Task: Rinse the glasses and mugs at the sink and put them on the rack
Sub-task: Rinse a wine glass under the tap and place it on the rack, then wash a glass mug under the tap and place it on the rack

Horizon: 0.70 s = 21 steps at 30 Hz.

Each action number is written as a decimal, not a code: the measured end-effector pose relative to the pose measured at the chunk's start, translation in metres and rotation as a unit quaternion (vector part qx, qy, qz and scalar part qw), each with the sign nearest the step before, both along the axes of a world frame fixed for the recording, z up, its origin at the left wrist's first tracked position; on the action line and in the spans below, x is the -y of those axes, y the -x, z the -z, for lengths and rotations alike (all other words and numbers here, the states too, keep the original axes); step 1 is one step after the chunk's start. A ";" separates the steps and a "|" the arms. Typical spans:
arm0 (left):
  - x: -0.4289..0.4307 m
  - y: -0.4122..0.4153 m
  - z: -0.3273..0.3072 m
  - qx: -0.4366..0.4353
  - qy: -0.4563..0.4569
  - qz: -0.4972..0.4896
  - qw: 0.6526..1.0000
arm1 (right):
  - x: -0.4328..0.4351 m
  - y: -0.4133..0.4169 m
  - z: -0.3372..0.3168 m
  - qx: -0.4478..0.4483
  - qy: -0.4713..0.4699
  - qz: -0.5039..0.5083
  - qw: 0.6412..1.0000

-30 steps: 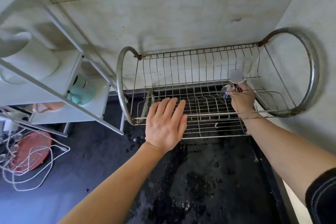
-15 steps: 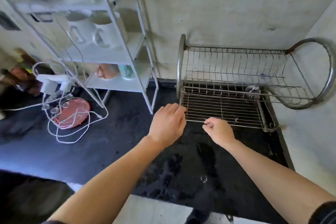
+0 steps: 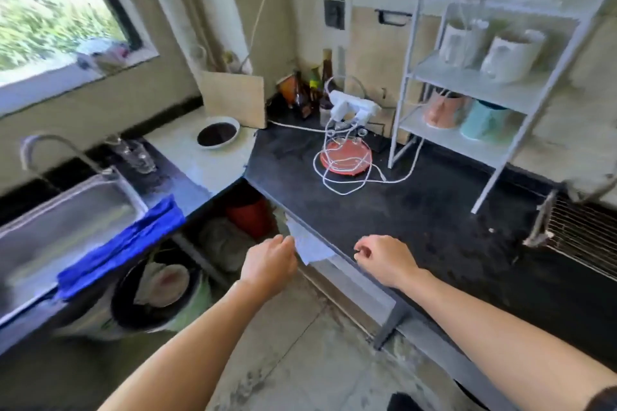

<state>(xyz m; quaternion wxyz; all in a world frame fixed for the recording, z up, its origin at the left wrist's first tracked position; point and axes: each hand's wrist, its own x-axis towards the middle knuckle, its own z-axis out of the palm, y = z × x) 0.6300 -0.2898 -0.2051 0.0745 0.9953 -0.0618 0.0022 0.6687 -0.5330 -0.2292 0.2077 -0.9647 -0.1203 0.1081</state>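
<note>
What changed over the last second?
The right hand let go of the glass it set on the rack and drew back; the left hand drew back too. Both are empty, loosely curled, near the counter edge. The view swung left to the sink; the rack sits at the right edge, the glass out of sight. Rack, shelf and mugs stayed put.

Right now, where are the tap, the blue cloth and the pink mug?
tap (image 3: 45, 137): head view, top of its curved neck.
blue cloth (image 3: 123, 243): head view, middle of the cloth.
pink mug (image 3: 445, 108): head view, middle of its side.
</note>
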 end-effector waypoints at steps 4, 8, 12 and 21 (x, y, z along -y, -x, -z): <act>-0.082 0.024 0.000 -0.004 -0.011 -0.099 0.995 | -0.094 -0.020 -0.012 -0.003 0.022 -0.095 0.995; -0.153 0.033 0.004 -0.014 0.002 -0.176 0.984 | -0.181 -0.043 -0.014 0.012 0.025 -0.178 0.984; -0.221 0.017 0.011 -0.021 0.006 -0.228 0.973 | -0.265 -0.074 -0.005 0.013 0.013 -0.229 0.973; -0.340 -0.031 0.007 -0.036 0.030 -0.337 0.940 | -0.428 -0.164 0.002 0.006 0.020 -0.304 0.952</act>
